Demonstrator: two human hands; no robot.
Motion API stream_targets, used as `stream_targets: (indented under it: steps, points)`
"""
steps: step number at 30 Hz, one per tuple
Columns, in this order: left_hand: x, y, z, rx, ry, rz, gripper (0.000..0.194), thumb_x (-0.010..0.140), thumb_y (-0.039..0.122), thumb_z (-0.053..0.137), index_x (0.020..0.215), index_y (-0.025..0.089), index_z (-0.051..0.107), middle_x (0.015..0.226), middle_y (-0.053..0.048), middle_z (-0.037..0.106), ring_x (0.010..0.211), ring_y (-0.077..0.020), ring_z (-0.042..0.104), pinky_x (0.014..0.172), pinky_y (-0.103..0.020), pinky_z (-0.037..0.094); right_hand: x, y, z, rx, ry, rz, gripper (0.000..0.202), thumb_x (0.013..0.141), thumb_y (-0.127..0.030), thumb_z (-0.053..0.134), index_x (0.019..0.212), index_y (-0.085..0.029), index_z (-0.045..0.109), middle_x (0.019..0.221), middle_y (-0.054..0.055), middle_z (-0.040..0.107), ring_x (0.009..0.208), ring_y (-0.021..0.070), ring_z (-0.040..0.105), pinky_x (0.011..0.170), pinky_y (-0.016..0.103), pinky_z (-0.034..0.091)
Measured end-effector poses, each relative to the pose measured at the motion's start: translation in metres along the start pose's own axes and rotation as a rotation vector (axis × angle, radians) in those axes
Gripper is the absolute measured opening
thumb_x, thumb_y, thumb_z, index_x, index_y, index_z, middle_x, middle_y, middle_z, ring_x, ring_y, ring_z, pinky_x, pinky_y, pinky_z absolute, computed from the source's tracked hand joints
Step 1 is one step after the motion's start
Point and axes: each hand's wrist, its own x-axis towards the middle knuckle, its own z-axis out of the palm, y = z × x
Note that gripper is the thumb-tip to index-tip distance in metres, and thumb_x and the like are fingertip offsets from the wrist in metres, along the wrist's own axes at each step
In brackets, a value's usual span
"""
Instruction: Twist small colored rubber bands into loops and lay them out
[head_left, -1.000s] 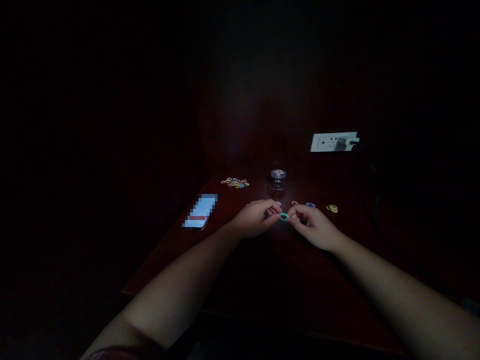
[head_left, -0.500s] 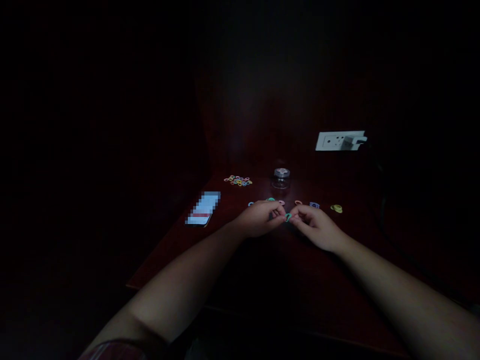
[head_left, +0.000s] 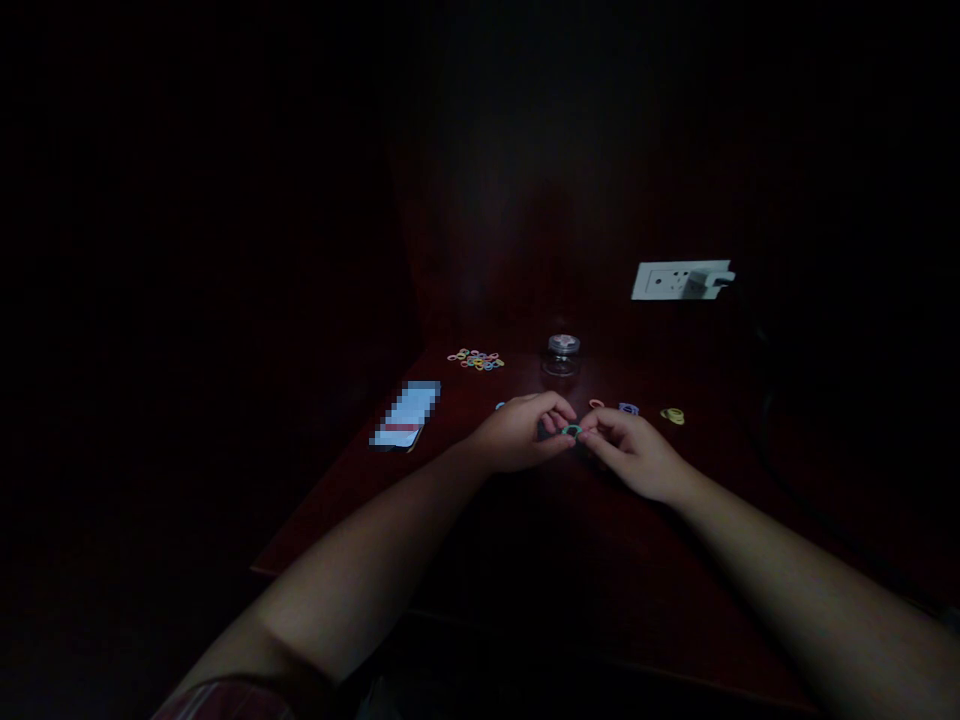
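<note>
The twisted green band has opened into a loop.

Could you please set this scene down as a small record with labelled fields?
right hand: pinches a green band between thumb and fingers
left hand: thumb at the same band; grip unclear
row beyond hands: part of a blue band, an orange band, purple bands, yellow bands
farther back: mixed pile of bands; clear jar, upright, lid on
far left: phone, screen lit and blurred
wall: socket with a plug in it
surface: dark red table
light: dim
</note>
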Motion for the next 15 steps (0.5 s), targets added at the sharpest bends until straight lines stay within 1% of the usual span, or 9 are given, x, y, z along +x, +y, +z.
stream_targets:
  steps: [2, 3, 8, 12, 15]
  points:
    - [0.0000, -0.0008, 0.0008, -0.008, 0.014, 0.024, 0.035, 0.075, 0.025, 0.068, 0.106, 0.017, 0.056, 0.090, -0.002, 0.064, 0.074, -0.0096, 0.057, 0.066, -0.021, 0.045, 0.0001, 0.0009, 0.0002, 0.017, -0.002, 0.015, 0.025, 0.090, -0.039, 0.047, 0.080, -0.017, 0.056, 0.066, 0.000, 0.053, 0.057, 0.0126, 0.046, 0.054, 0.026, 0.038]
    - [-0.0001, -0.0011, 0.0011, -0.009, 0.020, 0.038, 0.035, 0.074, 0.025, 0.068, 0.106, 0.017, 0.057, 0.090, -0.002, 0.064, 0.074, -0.0095, 0.057, 0.066, -0.021, 0.045, 0.0000, 0.0014, 0.0003, 0.020, 0.001, 0.015, 0.026, 0.091, -0.039, 0.047, 0.080, -0.017, 0.056, 0.066, 0.000, 0.053, 0.057, 0.0125, 0.046, 0.054, 0.025, 0.038]
    - [-0.0003, -0.0020, 0.0013, 0.000, 0.032, 0.072, 0.016, 0.082, 0.026, 0.060, 0.094, 0.016, 0.062, 0.084, -0.002, 0.064, 0.072, -0.0092, 0.057, 0.066, -0.020, 0.046, -0.0006, 0.0038, -0.0002, -0.008, 0.031, -0.019, 0.024, 0.090, -0.038, 0.049, 0.078, -0.017, 0.055, 0.061, -0.001, 0.051, 0.055, 0.0117, 0.045, 0.057, 0.026, 0.038]
    - [0.0001, -0.0017, 0.0002, 0.014, 0.008, 0.076, 0.011, 0.082, 0.025, 0.060, 0.087, 0.016, 0.064, 0.080, -0.001, 0.063, 0.070, -0.0088, 0.057, 0.065, -0.020, 0.046, -0.0006, 0.0024, -0.0002, 0.003, 0.038, -0.017, 0.022, 0.089, -0.037, 0.050, 0.078, -0.018, 0.054, 0.059, -0.002, 0.048, 0.053, 0.0116, 0.043, 0.054, 0.026, 0.036]
    - [0.0007, -0.0024, 0.0002, 0.016, 0.002, 0.068, 0.009, 0.080, 0.022, 0.062, 0.086, 0.016, 0.064, 0.083, -0.001, 0.064, 0.069, -0.0084, 0.057, 0.066, -0.020, 0.046, -0.0005, -0.0003, 0.0002, 0.026, 0.062, -0.042, 0.019, 0.087, -0.035, 0.054, 0.081, -0.018, 0.056, 0.063, -0.002, 0.048, 0.056, 0.0117, 0.043, 0.053, 0.025, 0.036]
